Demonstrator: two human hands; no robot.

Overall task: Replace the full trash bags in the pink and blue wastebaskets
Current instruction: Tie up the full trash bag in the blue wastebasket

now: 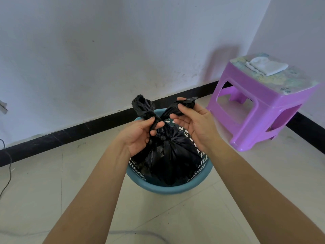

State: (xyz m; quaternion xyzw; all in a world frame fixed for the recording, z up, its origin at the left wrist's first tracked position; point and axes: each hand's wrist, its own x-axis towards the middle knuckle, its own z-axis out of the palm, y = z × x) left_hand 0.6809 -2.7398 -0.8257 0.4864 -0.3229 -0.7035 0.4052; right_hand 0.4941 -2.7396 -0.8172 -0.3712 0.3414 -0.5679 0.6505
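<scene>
A full black trash bag (168, 155) sits inside the blue wastebasket (167, 188) on the tiled floor. Its top is gathered into two twisted ends above a knot. My left hand (140, 136) grips the left end, which sticks up past my fingers. My right hand (195, 124) pinches the right end between thumb and fingertips. Both hands are above the basket's far half. No pink wastebasket is in view.
A purple plastic stool (260, 110) stands to the right of the basket, with a folded white cloth (267, 66) on top. A white wall with a black baseboard (88, 127) runs behind. A dark cable (7, 171) lies on the floor at far left.
</scene>
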